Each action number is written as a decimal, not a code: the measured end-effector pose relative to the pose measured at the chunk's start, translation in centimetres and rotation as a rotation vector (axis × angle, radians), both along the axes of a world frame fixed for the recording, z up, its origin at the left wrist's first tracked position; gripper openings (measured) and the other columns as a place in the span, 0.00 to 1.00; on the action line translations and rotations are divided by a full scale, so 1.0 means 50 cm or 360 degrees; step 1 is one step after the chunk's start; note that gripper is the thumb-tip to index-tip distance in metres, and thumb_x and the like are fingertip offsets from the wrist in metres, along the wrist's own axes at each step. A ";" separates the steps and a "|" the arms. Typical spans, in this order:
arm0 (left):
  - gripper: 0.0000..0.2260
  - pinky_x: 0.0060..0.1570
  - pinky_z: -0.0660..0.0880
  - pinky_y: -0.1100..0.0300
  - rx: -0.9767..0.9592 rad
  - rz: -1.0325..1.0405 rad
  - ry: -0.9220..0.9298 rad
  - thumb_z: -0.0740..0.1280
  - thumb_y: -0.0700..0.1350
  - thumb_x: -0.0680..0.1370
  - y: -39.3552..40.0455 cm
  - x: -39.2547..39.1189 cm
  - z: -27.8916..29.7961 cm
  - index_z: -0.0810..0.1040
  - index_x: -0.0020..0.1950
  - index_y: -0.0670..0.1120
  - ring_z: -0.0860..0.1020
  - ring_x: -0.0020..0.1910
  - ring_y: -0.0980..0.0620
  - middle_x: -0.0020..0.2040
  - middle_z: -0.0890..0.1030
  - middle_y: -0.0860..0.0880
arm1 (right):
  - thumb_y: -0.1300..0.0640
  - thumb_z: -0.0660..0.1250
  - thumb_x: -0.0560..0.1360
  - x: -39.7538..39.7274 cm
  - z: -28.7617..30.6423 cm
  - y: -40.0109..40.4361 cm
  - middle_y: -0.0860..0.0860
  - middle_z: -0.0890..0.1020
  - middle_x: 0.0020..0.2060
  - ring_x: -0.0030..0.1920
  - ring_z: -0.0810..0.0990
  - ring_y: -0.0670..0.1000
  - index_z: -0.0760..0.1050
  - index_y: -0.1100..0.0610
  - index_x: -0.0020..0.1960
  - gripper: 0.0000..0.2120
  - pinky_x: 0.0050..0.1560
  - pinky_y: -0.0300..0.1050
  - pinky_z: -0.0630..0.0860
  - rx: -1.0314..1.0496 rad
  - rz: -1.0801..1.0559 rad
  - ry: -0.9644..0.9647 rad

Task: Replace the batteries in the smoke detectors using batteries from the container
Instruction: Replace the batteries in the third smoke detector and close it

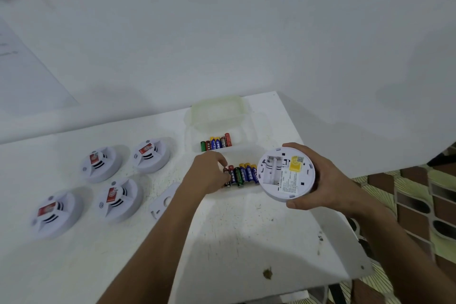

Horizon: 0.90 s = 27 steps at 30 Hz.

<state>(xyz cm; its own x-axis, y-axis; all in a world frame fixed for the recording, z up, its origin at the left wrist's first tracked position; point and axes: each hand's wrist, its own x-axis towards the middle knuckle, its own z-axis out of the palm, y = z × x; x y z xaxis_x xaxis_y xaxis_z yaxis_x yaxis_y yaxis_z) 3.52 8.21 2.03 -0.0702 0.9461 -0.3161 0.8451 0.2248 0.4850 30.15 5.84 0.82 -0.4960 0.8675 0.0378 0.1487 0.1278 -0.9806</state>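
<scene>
- The right hand [318,180] holds a round white detector [286,174] up off the table [246,229]. Fingers and thumb are clamped on its rim.
- The detector's back faces up. Its battery slot [271,171] is open and looks bare. A yellow sticker [296,163] and a label with small print sit beside the slot.
- The left hand [206,175] reaches into a clear box [246,150]. Its fingertips [223,168] touch the left end of a row of batteries [243,174]. You cannot tell if the fingers have pinched one.
- That row is in the near part of the box, just left of the held detector. The batteries are red, green, blue and yellow.
- A 2nd row of batteries [216,142] sits in the far part of the box.
- A clear lid [217,112] lies behind the box.
- 4 more detectors lie face up on the left of the table: [101,164], [151,154], [118,200], [55,213]. Each has a red sticker.
- A flat white plate [164,201] lies on the table, partly under the left arm.
</scene>
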 end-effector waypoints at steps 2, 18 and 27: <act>0.12 0.34 0.77 0.62 0.0122 0.0080 -0.0129 0.71 0.44 0.73 -0.012 0.000 0.016 0.77 0.55 0.49 0.82 0.37 0.52 0.45 0.84 0.48 | 0.64 0.81 0.57 -0.006 0.004 0.001 0.45 0.79 0.62 0.64 0.77 0.49 0.68 0.49 0.70 0.45 0.55 0.41 0.79 0.0003 0.0008 0.0004; 0.16 0.38 0.66 0.73 0.0773 -0.0078 -0.0622 0.72 0.50 0.74 -0.112 0.029 0.100 0.79 0.61 0.58 0.72 0.39 0.62 0.43 0.78 0.62 | 0.67 0.81 0.57 -0.096 0.046 0.013 0.49 0.78 0.59 0.61 0.78 0.53 0.69 0.48 0.70 0.45 0.54 0.58 0.82 0.0033 0.0228 0.0073; 0.38 0.48 0.79 0.63 0.0178 -0.0475 -0.0814 0.77 0.54 0.65 -0.115 0.001 0.109 0.66 0.73 0.62 0.80 0.52 0.57 0.61 0.76 0.61 | 0.67 0.81 0.57 -0.085 0.057 0.022 0.48 0.78 0.60 0.62 0.77 0.53 0.69 0.50 0.70 0.45 0.56 0.54 0.81 0.0031 0.0265 0.0101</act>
<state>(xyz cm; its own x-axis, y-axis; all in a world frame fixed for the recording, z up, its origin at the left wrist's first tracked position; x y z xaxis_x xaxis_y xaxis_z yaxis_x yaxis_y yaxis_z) 3.56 2.48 7.49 0.3383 0.9310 -0.1373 0.5169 -0.0619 0.8538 25.92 6.96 3.69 -0.6289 0.7724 0.0895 0.0620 0.1645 -0.9844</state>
